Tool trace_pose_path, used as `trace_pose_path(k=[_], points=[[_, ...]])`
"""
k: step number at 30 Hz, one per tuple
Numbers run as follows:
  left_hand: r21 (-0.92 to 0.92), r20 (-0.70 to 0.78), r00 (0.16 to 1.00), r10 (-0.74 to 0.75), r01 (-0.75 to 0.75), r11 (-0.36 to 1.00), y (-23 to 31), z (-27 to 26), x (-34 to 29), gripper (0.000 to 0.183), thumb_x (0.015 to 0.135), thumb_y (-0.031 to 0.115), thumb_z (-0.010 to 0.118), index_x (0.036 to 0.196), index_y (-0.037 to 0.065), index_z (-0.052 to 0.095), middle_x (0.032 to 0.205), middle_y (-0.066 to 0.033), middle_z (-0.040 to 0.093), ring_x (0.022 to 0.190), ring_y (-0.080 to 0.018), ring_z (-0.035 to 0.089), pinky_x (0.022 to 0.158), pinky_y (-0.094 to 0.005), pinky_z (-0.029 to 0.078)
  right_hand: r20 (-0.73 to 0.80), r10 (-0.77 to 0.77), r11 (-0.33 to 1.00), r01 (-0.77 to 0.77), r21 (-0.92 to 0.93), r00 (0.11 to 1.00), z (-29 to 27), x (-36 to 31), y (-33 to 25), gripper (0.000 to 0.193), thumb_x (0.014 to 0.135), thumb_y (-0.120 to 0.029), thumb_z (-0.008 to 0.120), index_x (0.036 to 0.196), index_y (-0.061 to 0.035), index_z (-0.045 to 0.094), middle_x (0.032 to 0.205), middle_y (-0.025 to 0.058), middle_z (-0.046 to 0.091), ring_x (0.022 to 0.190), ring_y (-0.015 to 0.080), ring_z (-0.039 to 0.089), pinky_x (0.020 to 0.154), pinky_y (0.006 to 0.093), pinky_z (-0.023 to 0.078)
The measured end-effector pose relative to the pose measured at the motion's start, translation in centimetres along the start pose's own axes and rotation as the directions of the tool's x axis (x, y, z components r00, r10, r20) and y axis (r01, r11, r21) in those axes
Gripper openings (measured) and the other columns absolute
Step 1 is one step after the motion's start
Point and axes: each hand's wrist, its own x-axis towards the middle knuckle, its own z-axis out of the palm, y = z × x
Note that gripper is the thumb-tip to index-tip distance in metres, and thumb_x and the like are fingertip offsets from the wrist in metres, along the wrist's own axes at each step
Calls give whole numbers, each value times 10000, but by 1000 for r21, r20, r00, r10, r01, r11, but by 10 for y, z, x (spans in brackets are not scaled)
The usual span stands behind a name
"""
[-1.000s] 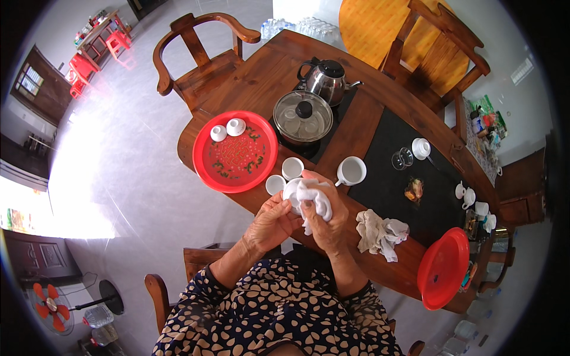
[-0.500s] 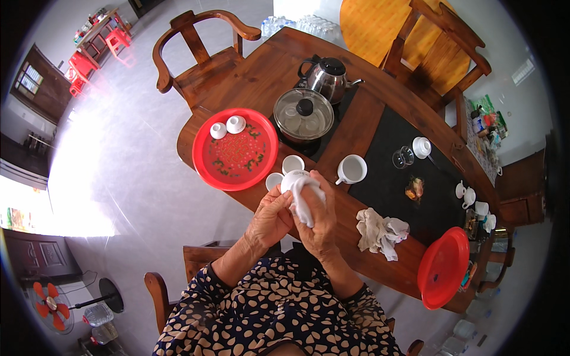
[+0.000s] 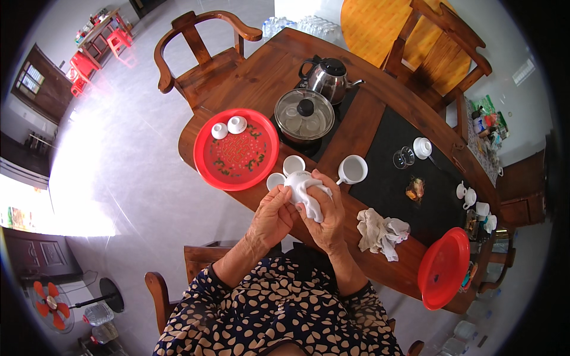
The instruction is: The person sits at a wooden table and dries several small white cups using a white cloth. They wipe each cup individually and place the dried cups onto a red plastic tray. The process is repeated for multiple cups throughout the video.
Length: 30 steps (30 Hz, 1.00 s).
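A crumpled white cloth [image 3: 307, 194] wrapped over a small white cup, above the wooden table's near edge

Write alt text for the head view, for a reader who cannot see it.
Both hands, left hand and right hand, wrap a white cloth around something small over a wooden table. Nearby are white cups, a red tray and a kettle.
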Motion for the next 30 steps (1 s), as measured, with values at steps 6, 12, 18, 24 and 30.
trace_pose_path(k=[6, 12, 18, 24, 30], points=[[32, 61, 998, 1, -3, 999, -5, -6, -2, 156, 959, 185, 531, 1079, 90, 558, 1058, -21, 630, 974, -142, 618, 895, -306, 501, 58, 17, 981, -28, 193, 998, -9, -2, 13, 288, 758, -24, 715, 1029, -33, 616, 1217, 185, 524, 1090, 318, 559, 898, 380, 474], [-27, 41, 999, -35, 37, 999, -1, -1, 0, 142, 962, 186, 528, 1061, 91, 565, 1064, -26, 627, 992, -146, 614, 880, -302, 502, 47, 112, 977, -118, 179, 993, -4, 1, 6, 312, 747, -43, 732, 1038, -57, 619, 1217, 169, 518, 1100, 307, 541, 923, 377, 449], [-19, 27, 998, -63, 63, 998, -11, -5, -1, 206, 964, 224, 521, 1107, 80, 555, 1095, -49, 625, 1050, -171, 599, 913, -323, 492, -35, 116, 983, -110, 146, 993, -1, -7, 11, 242, 785, -125, 727, 978, -38, 610, 1153, 155, 540, 1028, 295, 551, 873, 366, 462], [6, -60, 989, -135, 135, 991, -15, 2, -5, 136, 961, 188, 528, 1010, 66, 564, 1051, -52, 635, 995, -178, 620, 917, -344, 503, 33, 589, 755, -564, 334, 808, -12, 14, 6, 162, 867, -150, 656, 943, -11, 623, 706, -1, 585, 527, 55, 510, 419, 193, 375], [55, -82, 995, -54, 58, 997, -13, 0, 2, 130, 964, 173, 529, 881, 76, 558, 941, -15, 625, 877, -109, 608, 852, -282, 511, 81, 99, 993, -104, 58, 992, -5, 5, 5, 337, 819, -103, 681, 1128, -3, 589, 1129, 159, 543, 1056, 286, 554, 857, 342, 469]])
